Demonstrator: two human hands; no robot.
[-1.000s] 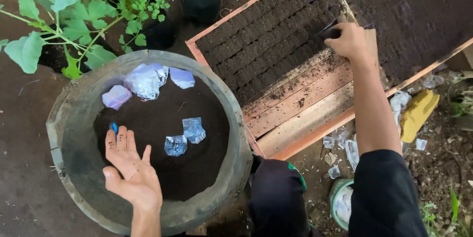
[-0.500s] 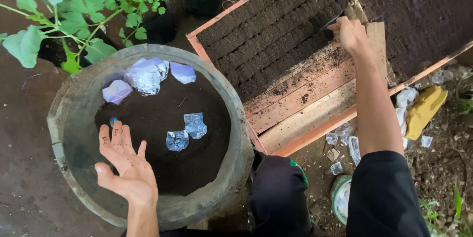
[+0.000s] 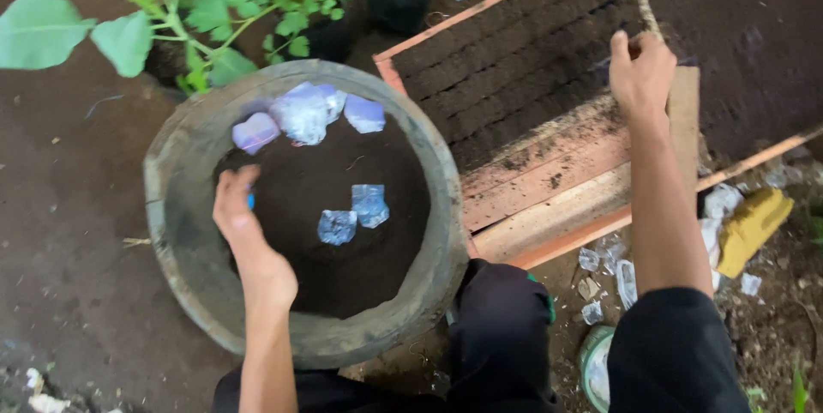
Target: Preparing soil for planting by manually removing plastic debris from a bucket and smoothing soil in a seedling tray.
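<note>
Round soil-filled basin (image 3: 184,207), left hand (image 3: 244,229) curled inside, right hand (image 3: 641,74) pinching over ridged soil tray (image 3: 514,61)

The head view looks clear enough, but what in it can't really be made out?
- Left hand: its fingers curl over something small and blue; the fingers hide what it is.
- Right hand: fingertips pinch at the rows of dark soil blocks; any grip is too small to tell.
- Leafy plant: cut off by the top edge.
- Round tub: the soil hides its depth.
</note>
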